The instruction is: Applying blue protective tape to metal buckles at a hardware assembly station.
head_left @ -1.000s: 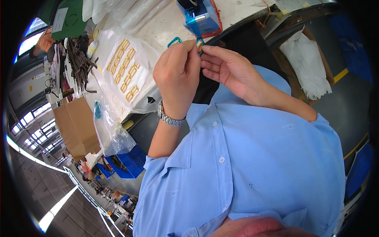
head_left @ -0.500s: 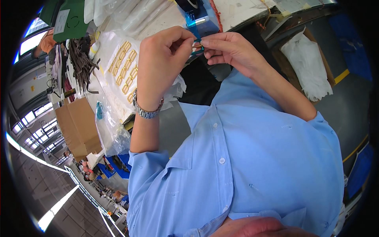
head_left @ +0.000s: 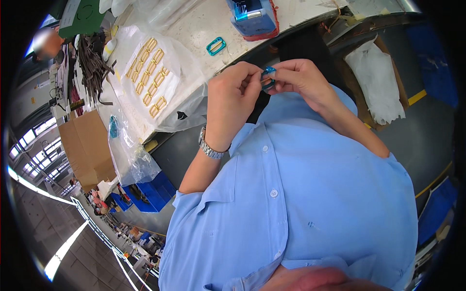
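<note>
Between the fingertips of both hands is a slide buckle (head_left: pixel 267 83) with shiny blue film on its frame, held just off the table's front edge. My left hand (head_left: pixel 235 89) pinches its left side. My right hand (head_left: pixel 302 80) closes thumb and fingers on its right side, hiding part of it. Beyond my hands, a second buckle wrapped in blue film (head_left: pixel 216 46) lies on the white table (head_left: pixel 194 31). A blue tape dispenser (head_left: pixel 253 19) stands at the table edge, past the right hand. To the left, several gold slide buckles (head_left: pixel 148 72) lie in rows on white sheeting.
Dark strips (head_left: pixel 92 70) hang at the far left, below a green box (head_left: pixel 82 19). A cardboard box (head_left: pixel 87 150), a clear plastic bag (head_left: pixel 133 157) and a blue bin (head_left: pixel 154 193) are at the left. White material (head_left: pixel 376 80) fills a box on the right floor.
Both hands have moved nearer to my body and slightly right, away from the tape dispenser, with the buckle. The blue-wrapped buckle on the table has come into sight.
</note>
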Demonstrator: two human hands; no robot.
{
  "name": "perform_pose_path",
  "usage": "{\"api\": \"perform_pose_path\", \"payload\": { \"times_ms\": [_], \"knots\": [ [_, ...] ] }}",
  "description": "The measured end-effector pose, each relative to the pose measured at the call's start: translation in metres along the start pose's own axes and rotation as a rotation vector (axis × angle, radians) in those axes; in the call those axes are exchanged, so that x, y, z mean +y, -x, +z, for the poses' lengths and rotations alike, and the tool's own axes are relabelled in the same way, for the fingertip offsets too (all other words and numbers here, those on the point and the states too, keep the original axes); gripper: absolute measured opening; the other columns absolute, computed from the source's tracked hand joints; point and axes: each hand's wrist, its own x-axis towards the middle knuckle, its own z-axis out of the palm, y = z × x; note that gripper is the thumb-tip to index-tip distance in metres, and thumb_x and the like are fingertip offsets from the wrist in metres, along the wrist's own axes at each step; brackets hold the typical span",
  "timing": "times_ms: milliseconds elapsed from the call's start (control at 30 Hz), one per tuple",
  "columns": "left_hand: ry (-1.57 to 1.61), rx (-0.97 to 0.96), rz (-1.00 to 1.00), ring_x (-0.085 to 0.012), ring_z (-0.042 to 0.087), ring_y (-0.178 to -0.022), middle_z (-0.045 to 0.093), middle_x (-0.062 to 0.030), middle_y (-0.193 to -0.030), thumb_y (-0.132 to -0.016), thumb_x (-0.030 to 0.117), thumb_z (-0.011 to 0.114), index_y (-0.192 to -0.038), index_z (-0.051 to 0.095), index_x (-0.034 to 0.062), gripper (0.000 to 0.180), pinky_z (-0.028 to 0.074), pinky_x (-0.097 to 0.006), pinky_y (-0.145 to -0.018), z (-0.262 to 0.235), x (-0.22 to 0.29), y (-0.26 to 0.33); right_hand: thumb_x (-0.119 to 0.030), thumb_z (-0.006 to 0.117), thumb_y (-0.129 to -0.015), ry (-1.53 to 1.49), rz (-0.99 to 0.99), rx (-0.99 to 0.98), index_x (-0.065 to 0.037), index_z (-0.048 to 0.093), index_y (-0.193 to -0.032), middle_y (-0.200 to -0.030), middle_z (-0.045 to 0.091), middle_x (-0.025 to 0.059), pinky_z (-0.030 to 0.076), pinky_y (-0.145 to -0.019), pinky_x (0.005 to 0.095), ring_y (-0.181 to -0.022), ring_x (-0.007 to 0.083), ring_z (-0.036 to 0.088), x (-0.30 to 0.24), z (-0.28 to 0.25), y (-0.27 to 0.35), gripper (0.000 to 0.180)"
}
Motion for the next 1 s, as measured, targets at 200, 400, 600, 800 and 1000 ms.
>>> {"api": "perform_pose_path", "payload": {
  "times_ms": [200, 400, 600, 800, 1000],
  "knots": [
    [0.006, 0.190, 0.124, -0.0165, 0.072, -0.079, 0.076, -0.0089, -0.095, -0.093, -0.004, 0.074, -0.117, 0.077, 0.0055, 0.026, 0.057, -0.029, -0.069, -0.008, -0.002, 0.010, -0.011, 0.073, -0.096, 0.422, -0.212, 0.084, 0.004, 0.080, -0.108, -0.089, 0.078, 0.0068, 0.060, -0.075, 0.0262, -0.079, 0.0102, 0.073, -0.028, 0.028, 0.012, 0.021],
    [-0.197, 0.273, 0.507, -0.0266, 0.070, -0.080, 0.074, -0.0070, -0.095, -0.087, 0.003, 0.078, -0.116, 0.075, 0.0100, 0.030, 0.057, -0.037, -0.068, -0.011, -0.012, 0.007, -0.012, 0.074, -0.095, 0.714, -0.344, 0.099, 0.004, 0.079, -0.103, -0.082, 0.075, 0.0020, 0.053, -0.069, 0.0236, -0.075, 0.0052, 0.067, -0.035, 0.045, 0.016, 0.018],
    [0.055, 0.309, 0.272, -0.0231, 0.072, -0.076, 0.073, -0.0083, -0.086, -0.089, -0.001, 0.078, -0.101, 0.075, 0.0020, 0.012, 0.057, -0.033, -0.067, -0.012, -0.017, 0.019, -0.012, 0.074, -0.096, 0.715, -0.313, 0.092, 0.003, 0.079, -0.101, -0.080, 0.074, 0.0005, 0.050, -0.067, 0.0227, -0.074, 0.0039, 0.064, -0.040, 0.051, 0.016, 0.016],
    [0.262, 0.337, 0.020, -0.0139, 0.073, -0.086, 0.078, -0.0086, -0.100, -0.097, -0.004, 0.073, -0.108, 0.075, -0.0018, 0.012, 0.058, -0.027, -0.079, -0.014, -0.036, 0.036, -0.011, 0.075, -0.095, 0.741, -0.398, 0.151, 0.002, 0.079, -0.102, -0.083, 0.077, 0.0021, 0.053, -0.068, 0.0228, -0.076, 0.0051, 0.068, -0.045, 0.051, 0.016, 0.015],
    [-0.108, 0.491, 0.546, -0.0285, 0.072, -0.090, 0.075, -0.0092, -0.105, -0.086, -0.002, 0.078, -0.110, 0.075, 0.0060, 0.025, 0.058, -0.036, -0.074, -0.013, -0.014, 0.012, -0.010, 0.075, -0.093, 0.956, -0.563, 0.155, 0.000, 0.079, -0.103, -0.083, 0.078, 0.0057, 0.055, -0.066, 0.0252, -0.071, 0.0096, 0.071, -0.040, 0.066, 0.013, 0.015]
  ]
}}
